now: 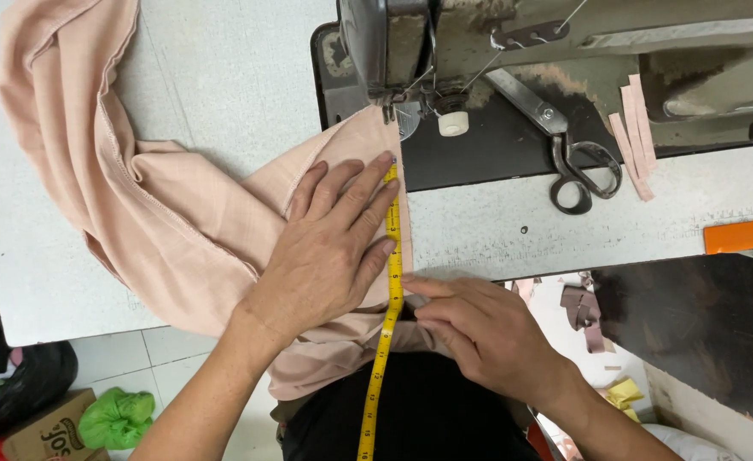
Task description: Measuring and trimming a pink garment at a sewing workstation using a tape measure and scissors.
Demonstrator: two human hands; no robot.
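Bottom left, on the tiled floor below the table edge: a brown cardboard box with dark print, partly cut off, flanked by a crumpled green plastic bag and a black one.

Bright, even, sharp; soft shadows.

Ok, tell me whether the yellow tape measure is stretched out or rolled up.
Stretched out: the yellow tape measure runs straight along the pink fabric edge, pressed by the left hand and pinched by the right hand.

Machine head, scissors block right; bare table left.
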